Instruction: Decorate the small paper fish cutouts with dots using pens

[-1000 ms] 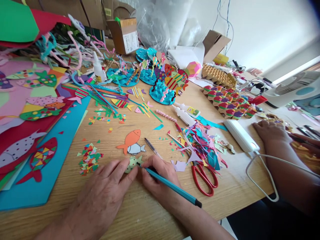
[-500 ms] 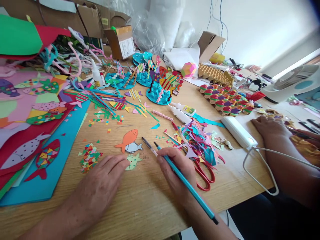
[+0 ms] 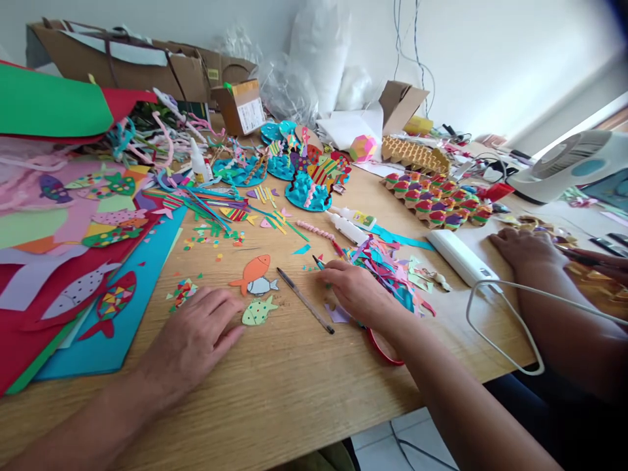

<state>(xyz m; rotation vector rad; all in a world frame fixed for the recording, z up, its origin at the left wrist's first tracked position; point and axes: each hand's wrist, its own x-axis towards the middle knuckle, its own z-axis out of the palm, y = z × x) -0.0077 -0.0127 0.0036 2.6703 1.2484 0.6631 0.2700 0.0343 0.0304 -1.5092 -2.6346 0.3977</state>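
My left hand (image 3: pixel 196 333) lies flat on the wooden table (image 3: pixel 294 386), fingers spread, holding nothing. Its fingertips rest just left of a small green spotted paper fish (image 3: pixel 258 311). An orange paper fish (image 3: pixel 255 270) and a grey one (image 3: pixel 261 286) lie just beyond. My right hand (image 3: pixel 354 291) is curled at the edge of a pile of coloured paper scraps (image 3: pixel 392 265). It covers a teal pen, and only the pen's tip (image 3: pixel 318 261) pokes out past the fingers. A thin dark pen (image 3: pixel 304 299) lies loose between my hands.
Red scissors (image 3: pixel 384 347) lie partly under my right forearm. Glue bottles (image 3: pixel 349 227), a white power bank (image 3: pixel 461 256) with a looping cable (image 3: pixel 495 288), a painted egg carton (image 3: pixel 436 196) and a fan (image 3: pixel 564 167) stand to the right. Another person's hand (image 3: pixel 527 252) rests there. Coloured sheets (image 3: pixel 73 275) cover the left.
My right hand has moved away from the green fish, right and forward to the scrap pile, taking the teal pen. My left hand has slid back off the fish and lies flat.
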